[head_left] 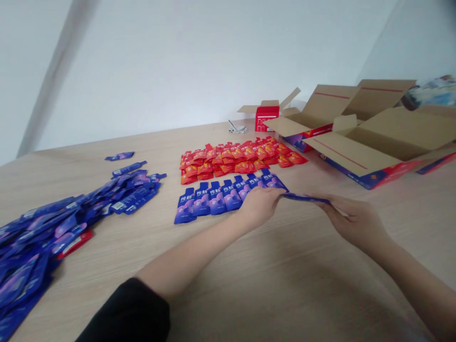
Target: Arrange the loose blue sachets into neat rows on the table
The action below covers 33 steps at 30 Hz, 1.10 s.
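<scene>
Both my hands hold one blue pouch [306, 197], seen nearly edge-on above the table. My left hand [262, 203] pinches its left end, and my right hand [352, 221] grips its right end with the fingers bent. Just behind my left hand lies a row of blue pouches [215, 198], side by side and overlapping, spouts pointing away from me. Beyond that row, red pouches [228, 159] lie in stacked, overlapping rows. To the left spreads a loose heap of blue pouches [71, 225], with part of a red pouch [76, 243] showing at its edge.
Two large open cartons [370, 171] [306, 135] stand at the right with their flaps spread. A small red box [266, 118] sits open at the back, beside a folded paper [237, 127]. A single blue pouch [120, 156] lies apart at the back left. A white wall [171, 61] rises behind.
</scene>
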### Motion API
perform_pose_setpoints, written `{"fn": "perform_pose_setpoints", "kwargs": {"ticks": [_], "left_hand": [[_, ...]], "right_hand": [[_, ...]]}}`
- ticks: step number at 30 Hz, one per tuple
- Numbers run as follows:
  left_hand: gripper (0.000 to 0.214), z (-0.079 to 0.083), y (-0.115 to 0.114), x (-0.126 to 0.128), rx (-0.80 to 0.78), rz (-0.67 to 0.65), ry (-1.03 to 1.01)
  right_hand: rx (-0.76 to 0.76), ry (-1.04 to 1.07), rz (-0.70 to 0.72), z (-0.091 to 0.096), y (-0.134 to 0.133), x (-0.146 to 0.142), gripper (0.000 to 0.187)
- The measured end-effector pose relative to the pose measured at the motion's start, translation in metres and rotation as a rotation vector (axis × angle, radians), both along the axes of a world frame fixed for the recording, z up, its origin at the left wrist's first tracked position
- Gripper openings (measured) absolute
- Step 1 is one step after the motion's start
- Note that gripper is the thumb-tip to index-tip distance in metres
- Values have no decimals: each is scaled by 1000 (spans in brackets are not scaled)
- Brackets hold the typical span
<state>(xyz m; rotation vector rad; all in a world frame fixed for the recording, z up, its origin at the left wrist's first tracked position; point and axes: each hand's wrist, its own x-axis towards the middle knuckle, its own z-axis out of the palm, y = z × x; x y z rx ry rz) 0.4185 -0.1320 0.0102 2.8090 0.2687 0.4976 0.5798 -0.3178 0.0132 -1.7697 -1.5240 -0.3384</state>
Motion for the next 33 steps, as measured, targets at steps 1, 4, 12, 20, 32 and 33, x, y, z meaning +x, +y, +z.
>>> {"fn": "perform_pose_setpoints", "kwargs": {"ticks": [1,4,12,20,32,33], "left_hand": [[37,-2,2,11,6,27,-24],[53,-12,6,39,70,132,-18],[57,-58,8,66,233,111,199],[63,-65,8,64,239,94,186],[44,-18,42,-37,307,315,-62],[42,-10,55,-66,327,391,-60]], "right_hand": [[38,-23,-37,-2,3,11,23],[152,-86,-107,-16,20,45,28],[-15,-214,111,-75,80,94,52],[-180,-233,116,-102,99,100,50],[-30,-227,58,-91,69,92,53],[-12,-226,64,-91,66,93,52]]}}
